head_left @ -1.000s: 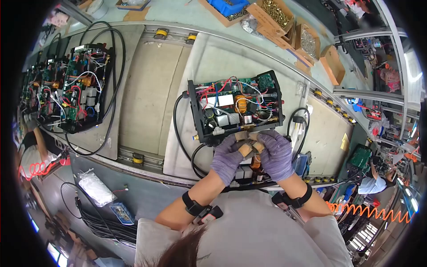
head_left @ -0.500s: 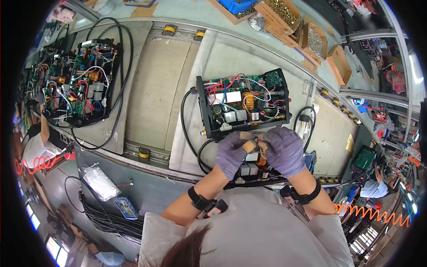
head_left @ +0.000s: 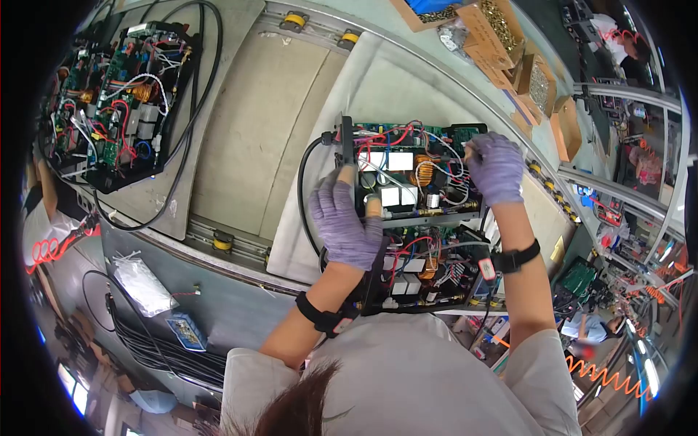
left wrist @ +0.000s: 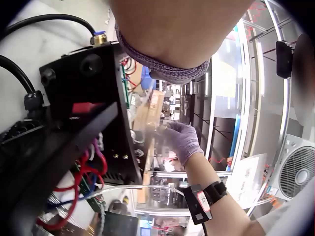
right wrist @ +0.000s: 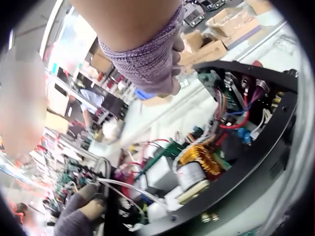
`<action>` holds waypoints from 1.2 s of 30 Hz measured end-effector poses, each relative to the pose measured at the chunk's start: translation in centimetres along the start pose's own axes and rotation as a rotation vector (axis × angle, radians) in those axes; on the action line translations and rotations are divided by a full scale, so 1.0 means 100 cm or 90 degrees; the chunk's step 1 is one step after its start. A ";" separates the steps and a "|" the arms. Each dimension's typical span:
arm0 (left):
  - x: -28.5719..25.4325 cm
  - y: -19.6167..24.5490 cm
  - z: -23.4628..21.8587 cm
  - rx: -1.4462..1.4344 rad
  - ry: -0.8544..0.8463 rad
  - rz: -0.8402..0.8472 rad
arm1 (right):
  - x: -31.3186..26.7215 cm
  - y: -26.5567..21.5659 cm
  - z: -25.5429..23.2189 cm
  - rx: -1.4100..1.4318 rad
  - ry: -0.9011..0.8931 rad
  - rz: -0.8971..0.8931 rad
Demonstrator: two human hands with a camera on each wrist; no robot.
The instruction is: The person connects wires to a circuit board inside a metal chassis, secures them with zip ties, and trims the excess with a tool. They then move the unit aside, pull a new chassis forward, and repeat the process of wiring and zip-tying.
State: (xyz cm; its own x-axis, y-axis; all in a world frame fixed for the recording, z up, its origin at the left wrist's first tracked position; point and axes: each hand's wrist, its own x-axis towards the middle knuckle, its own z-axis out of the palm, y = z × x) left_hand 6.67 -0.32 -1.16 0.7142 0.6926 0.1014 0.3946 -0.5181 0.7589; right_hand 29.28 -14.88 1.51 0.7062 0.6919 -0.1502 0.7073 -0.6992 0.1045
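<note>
An open black electronics chassis (head_left: pixel 403 171) lies on a pale board, full of circuit boards, coloured wires, white blocks and a copper-wound coil (right wrist: pixel 199 160). My gloved left hand (head_left: pixel 342 225) is at its left end, thumb and index finger gripping the edge of the end plate (left wrist: pixel 88 83). At the opposite end my gloved right hand (head_left: pixel 496 167) is raised by the far corner, its fingers bent; blurred in the left wrist view, so I cannot tell what it holds. A second similar chassis (head_left: pixel 429 272) lies nearer my body, beneath the forearms.
More wired chassis (head_left: pixel 123 102) stand at the left with looped black cables. Cardboard boxes of small hardware (head_left: pixel 538 83) sit at the back right. A rail with yellow rollers (head_left: pixel 218 240) runs along the bench, and a bag of white ties (head_left: pixel 145 283) lies at front left.
My hands have parted from their meeting point at the chassis's near edge. The left went left to the end plate, and the right went up and right to the far end.
</note>
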 end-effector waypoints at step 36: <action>-0.004 -0.043 0.027 -0.011 -0.050 -0.062 | 0.033 0.005 0.073 -0.166 -0.086 -0.190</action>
State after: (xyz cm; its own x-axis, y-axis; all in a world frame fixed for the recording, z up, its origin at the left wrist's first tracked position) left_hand 6.23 0.22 -6.17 0.7165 0.6972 -0.0234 0.4547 -0.4413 0.7737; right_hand 31.69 -14.27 -6.10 0.4705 0.8154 -0.3373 0.8771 -0.3905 0.2795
